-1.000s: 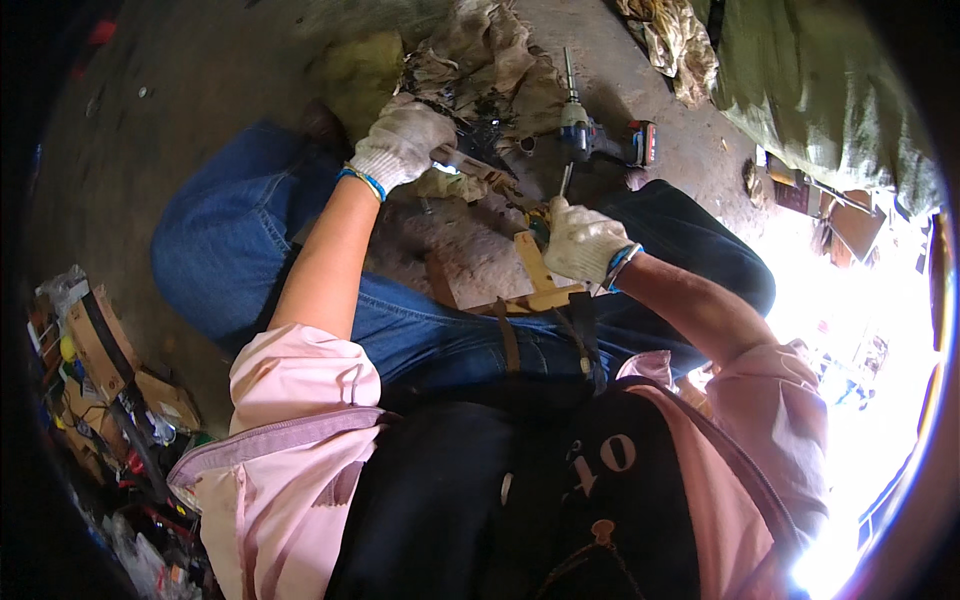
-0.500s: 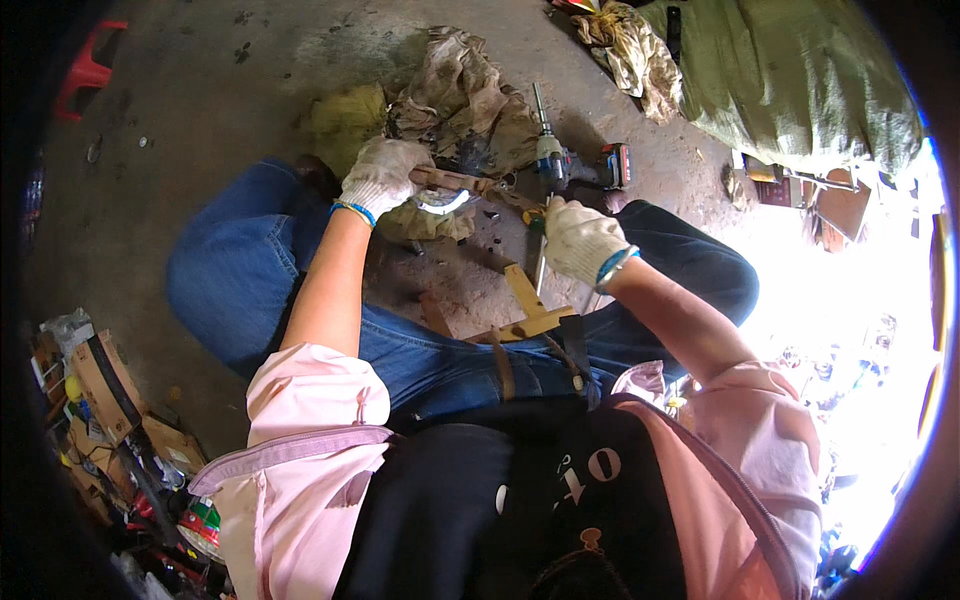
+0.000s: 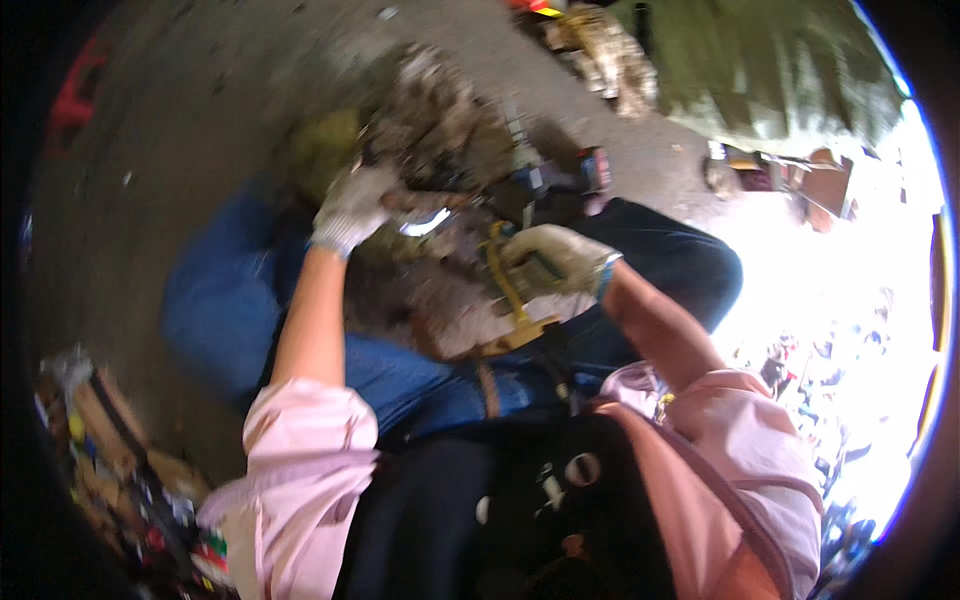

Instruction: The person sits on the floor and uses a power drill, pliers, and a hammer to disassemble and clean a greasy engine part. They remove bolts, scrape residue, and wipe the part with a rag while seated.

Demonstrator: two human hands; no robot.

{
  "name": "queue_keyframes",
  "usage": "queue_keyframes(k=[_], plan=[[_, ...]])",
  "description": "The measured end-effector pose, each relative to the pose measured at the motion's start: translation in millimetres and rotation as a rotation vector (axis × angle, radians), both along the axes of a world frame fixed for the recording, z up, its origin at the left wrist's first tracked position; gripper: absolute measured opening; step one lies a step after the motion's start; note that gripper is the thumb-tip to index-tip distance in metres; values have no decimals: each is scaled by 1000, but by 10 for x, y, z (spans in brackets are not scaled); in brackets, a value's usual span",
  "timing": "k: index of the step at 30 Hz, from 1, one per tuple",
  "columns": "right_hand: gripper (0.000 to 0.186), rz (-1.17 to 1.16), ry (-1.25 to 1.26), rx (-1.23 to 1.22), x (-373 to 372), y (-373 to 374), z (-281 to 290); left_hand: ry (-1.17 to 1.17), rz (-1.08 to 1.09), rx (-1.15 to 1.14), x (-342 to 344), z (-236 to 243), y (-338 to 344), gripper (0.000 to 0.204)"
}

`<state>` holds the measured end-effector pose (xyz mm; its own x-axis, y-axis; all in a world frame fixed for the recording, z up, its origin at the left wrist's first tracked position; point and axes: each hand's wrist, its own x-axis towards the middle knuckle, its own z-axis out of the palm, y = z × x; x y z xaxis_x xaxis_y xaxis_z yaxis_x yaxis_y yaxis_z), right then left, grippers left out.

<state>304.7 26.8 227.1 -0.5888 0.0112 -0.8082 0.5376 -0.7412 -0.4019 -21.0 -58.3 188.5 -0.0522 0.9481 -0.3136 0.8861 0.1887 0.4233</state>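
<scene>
One gloved left hand [image 3: 357, 203] is curled around a brown bar [image 3: 430, 201], seemingly steadying it above the floor [image 3: 140, 240] between bent legs [image 3: 225, 290]; the right hand [image 3: 562, 258] is loosely bent, its contents too blurred to tell. A cordless drill [image 3: 530, 180] lies beyond, presumably for easy reach.

Harsh glare at right, dim floor [image 3: 190, 130] at left; hands [image 3: 354, 205] motion-blurred; dark curved fisheye rim.

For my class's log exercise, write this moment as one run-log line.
left grip: around bar | right grip: curled, contents unclear | drill: beyond right grip | cloth: on floor
</scene>
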Motion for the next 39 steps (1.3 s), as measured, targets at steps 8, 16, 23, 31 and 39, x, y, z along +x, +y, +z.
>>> queue_keyframes(k=[8,16,23,31,39], plan=[[25,-431,179,-361,-288,-154,0,-256,4,216,-100,-208,-48,20],[16,-640,158,-453,-232,-376,-174,23,-155,340,-257,-626,-169,18],[56,1581,203,1154,-369,-314,-121,36,-251,186,-131,-416,-153,24],[31,1099,-716,2036,-317,-215,-459,-94,66,-46,122,-152,101,40],[20,816,-92,1485,12,-32,219,-210,3,97,-280,-16,-61,40]])
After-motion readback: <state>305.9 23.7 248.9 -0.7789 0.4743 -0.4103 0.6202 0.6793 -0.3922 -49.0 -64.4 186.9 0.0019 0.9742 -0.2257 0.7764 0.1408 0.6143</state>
